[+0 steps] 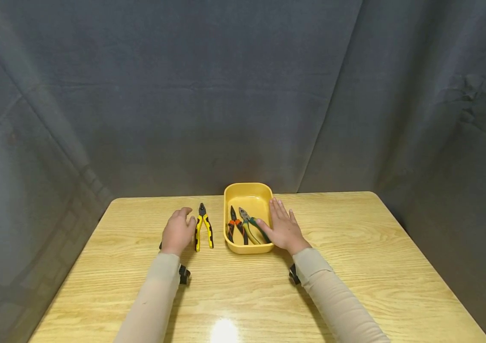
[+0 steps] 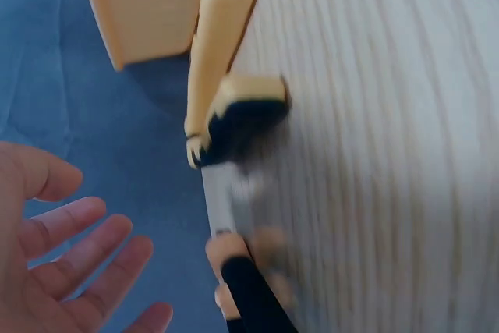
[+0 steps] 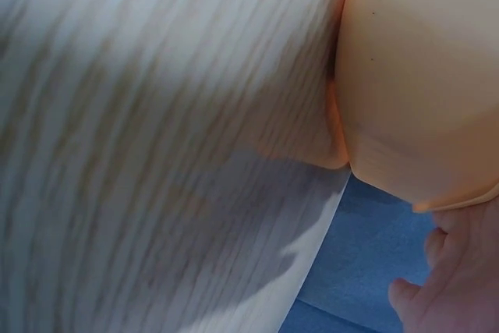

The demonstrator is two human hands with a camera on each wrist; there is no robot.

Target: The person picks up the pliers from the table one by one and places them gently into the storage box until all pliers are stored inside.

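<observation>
Beside the yellow-and-black pliers (image 1: 203, 226) hovers my left hand (image 1: 178, 232), its thumb and fingers spread and loosely bent, holding nothing. The pliers lie on the table with their head pointing to the far side and their handles apart. With straight fingers, my right hand (image 1: 285, 228) rests along the right side of a yellow tray (image 1: 248, 249), its thumb reaching over the rim. Inside the tray lie orange-and-black pliers (image 1: 233, 226) and green-and-yellow pliers (image 1: 249, 227), the latter partly behind my thumb. In the right wrist view, fingers (image 3: 460, 278) touch the tray's rim.
The light wooden table (image 1: 243, 290) extends to both sides and toward me. A dark grey-blue curtain (image 1: 208, 105) stands right behind its far edge and on both sides. The tray sits close to that far edge, to the right of the loose pliers.
</observation>
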